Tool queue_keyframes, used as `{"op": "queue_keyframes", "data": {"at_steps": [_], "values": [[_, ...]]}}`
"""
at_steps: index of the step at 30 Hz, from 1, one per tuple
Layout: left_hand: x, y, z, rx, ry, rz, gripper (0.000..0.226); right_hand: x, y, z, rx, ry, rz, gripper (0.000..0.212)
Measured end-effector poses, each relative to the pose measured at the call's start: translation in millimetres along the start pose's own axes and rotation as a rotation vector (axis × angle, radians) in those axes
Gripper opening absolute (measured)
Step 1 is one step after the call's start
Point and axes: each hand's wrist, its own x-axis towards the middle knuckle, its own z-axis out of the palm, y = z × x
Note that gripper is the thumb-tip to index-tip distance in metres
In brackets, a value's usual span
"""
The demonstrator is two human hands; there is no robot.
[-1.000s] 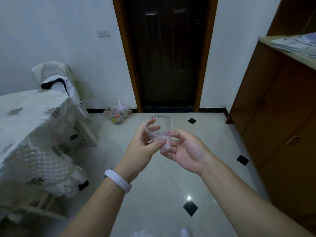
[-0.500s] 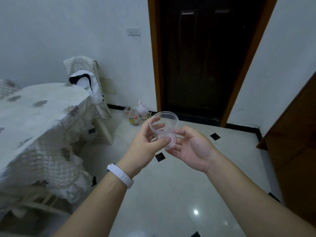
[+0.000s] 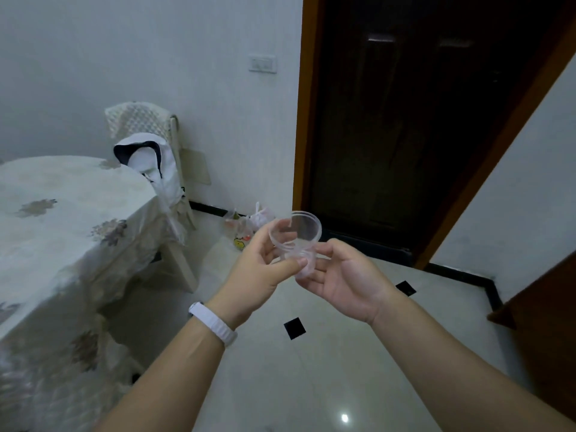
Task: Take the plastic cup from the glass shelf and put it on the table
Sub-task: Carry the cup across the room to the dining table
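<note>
A clear plastic cup (image 3: 300, 236) is held in mid-air at the centre of the view, its mouth tilted toward me. My left hand (image 3: 258, 275) grips its side with thumb and fingers; a white band is on that wrist. My right hand (image 3: 346, 282) cups its base from the right, fingers touching the bottom. The table (image 3: 62, 213), covered in a pale flowered cloth, stands at the left, well apart from the cup. The glass shelf is out of view.
A chair (image 3: 146, 141) draped with white cloth stands behind the table. Plastic bags (image 3: 246, 226) lie on the floor by the wall. A dark door (image 3: 414, 120) is ahead and a brown cabinet (image 3: 548, 338) stands at the right edge.
The view has swung left: the table has grown larger and nearer, the cabinet has slid out to the right. Both hands keep the same hold on the cup.
</note>
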Motion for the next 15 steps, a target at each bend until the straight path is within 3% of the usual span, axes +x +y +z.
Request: {"op": "queue_keyframes", "data": {"at_steps": [5, 11, 15], "values": [[70.8, 1.5, -61.2, 0.004, 0.031, 0.006, 0.072, 82.8, -27.4, 34.9, 0.027, -0.051, -0.009, 0.042], [128.3, -7.3, -110.3, -0.018, 0.072, 0.02, 0.066, 153.9, -50.9, 58.5, -0.001, -0.094, -0.005, 0.056], [164.7, -15.0, -138.7, -0.04, 0.119, 0.013, 0.07, 207.1, -63.2, 69.3, -0.022, -0.119, 0.03, 0.043]]}}
